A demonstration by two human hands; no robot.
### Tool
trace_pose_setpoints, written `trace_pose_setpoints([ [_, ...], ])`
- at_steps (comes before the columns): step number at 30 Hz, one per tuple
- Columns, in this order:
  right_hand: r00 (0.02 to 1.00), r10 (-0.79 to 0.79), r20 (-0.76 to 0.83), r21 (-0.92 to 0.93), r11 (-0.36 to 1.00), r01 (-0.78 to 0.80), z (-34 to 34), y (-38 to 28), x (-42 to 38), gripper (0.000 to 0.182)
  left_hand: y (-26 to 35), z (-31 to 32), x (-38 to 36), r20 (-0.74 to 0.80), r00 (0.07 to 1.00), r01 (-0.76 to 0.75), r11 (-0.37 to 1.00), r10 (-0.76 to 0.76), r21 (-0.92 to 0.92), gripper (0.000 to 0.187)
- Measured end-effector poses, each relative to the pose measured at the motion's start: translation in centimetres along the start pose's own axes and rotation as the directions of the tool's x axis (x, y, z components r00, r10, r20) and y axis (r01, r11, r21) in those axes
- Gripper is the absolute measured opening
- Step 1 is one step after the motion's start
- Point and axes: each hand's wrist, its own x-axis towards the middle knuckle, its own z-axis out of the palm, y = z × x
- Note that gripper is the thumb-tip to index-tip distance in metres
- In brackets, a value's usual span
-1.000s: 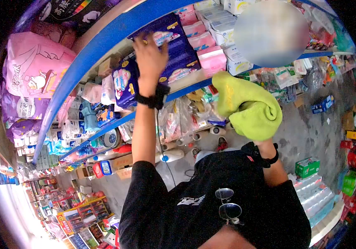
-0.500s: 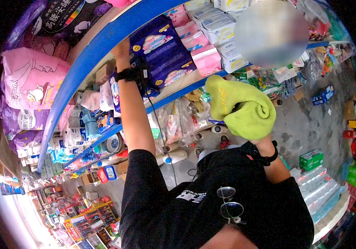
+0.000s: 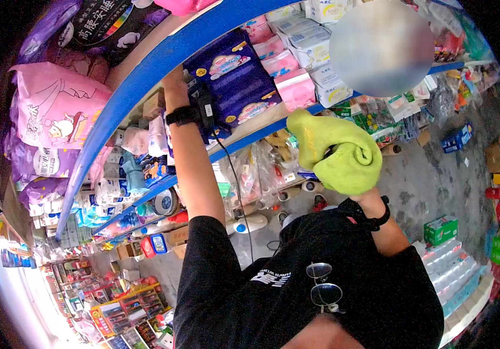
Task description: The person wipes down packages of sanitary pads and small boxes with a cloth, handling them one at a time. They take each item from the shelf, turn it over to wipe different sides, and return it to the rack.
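Observation:
My left hand (image 3: pixel 174 83) reaches up into the shelf beside dark purple packs (image 3: pixel 235 81) with colourful labels. Its fingers are hidden at the blue shelf edge, so I cannot see whether it holds anything. A black device (image 3: pixel 206 107) with a white label sits by that wrist, and a thin cable hangs from it. On the other side, my right hand (image 3: pixel 369 202) is closed on a lime-green cloth (image 3: pixel 343 154), which is bunched and rolled at one end. The cloth covers most of the fingers.
Blue-edged shelf rails (image 3: pixel 128 70) curve past my left arm. Pink packs (image 3: pixel 295 89) and white packs (image 3: pixel 332 84) stand beside the purple ones. A big pink bag (image 3: pixel 58 107) hangs at the left. A green box (image 3: pixel 440 230) rests on stacked packs at the lower right.
The view has shifted a little, so the shelf and packs appear slightly farther right. My left wrist has turned slightly at the shelf. The right hand still grips the cloth, nearly unmoved.

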Motion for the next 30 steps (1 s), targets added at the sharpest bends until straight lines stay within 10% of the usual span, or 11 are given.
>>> trace_pose_setpoints([
  [2,0.998,-0.067,0.001,-0.057,0.996,0.067,0.2,-0.8,0.6,0.047,9.5,5.9,-9.5,-0.098,0.982,-0.157,0.985,0.164,0.075,0.037],
  [4,0.997,-0.080,0.014,-0.084,0.993,0.080,-0.1,-1.0,0.6,0.047,10.6,6.6,-11.5,-0.375,0.904,0.146,0.973,-0.204,-0.177,0.044],
  [7,0.994,-0.103,0.037,-0.121,0.987,0.107,-0.3,-1.3,1.1,0.050,10.8,6.0,-17.4,-0.163,0.987,-0.020,0.991,-0.002,-0.134,0.043],
  [9,0.991,-0.126,0.043,-0.148,0.980,0.131,-0.2,-2.0,1.9,0.051,11.7,6.4,-20.6,-0.163,0.940,0.212,0.889,-0.298,-0.405,0.030],
  [10,0.989,-0.139,0.047,-0.163,0.976,0.145,-0.1,-2.5,2.4,0.052,12.8,6.9,-23.6,-0.173,0.964,0.178,0.973,-0.203,-0.145,0.029],
  [13,0.975,-0.207,0.083,-0.233,0.947,0.221,0.9,-4.0,4.4,0.055,15.2,9.5,-30.1,-0.035,0.940,0.279,0.824,-0.339,-0.493,0.037],
  [15,0.952,-0.279,0.125,-0.308,0.902,0.304,1.9,-5.3,5.4,0.057,15.7,10.6,-33.9,-0.023,0.978,0.201,0.972,-0.205,-0.125,0.048],
  [17,0.927,-0.334,0.173,-0.365,0.852,0.375,3.2,-6.3,5.7,0.059,17.1,12.2,-36.1,0.015,0.929,0.348,0.861,-0.369,-0.370,0.061],
  [23,0.930,-0.265,0.254,-0.268,0.905,0.331,5.2,-7.8,5.7,0.051,14.9,10.8,-39.6,0.046,0.986,0.165,0.985,-0.162,-0.047,0.102],
  [26,0.957,-0.159,0.242,-0.175,0.963,0.204,5.8,-7.7,5.9,0.048,15.6,10.6,-40.2,0.058,0.942,0.334,0.938,-0.330,-0.096,0.106],
  [30,0.821,-0.476,0.315,-0.604,0.567,0.560,5.4,-8.8,7.0,0.044,13.9,10.3,-42.0,-0.019,0.983,0.182,0.981,-0.184,-0.069,0.099],
])
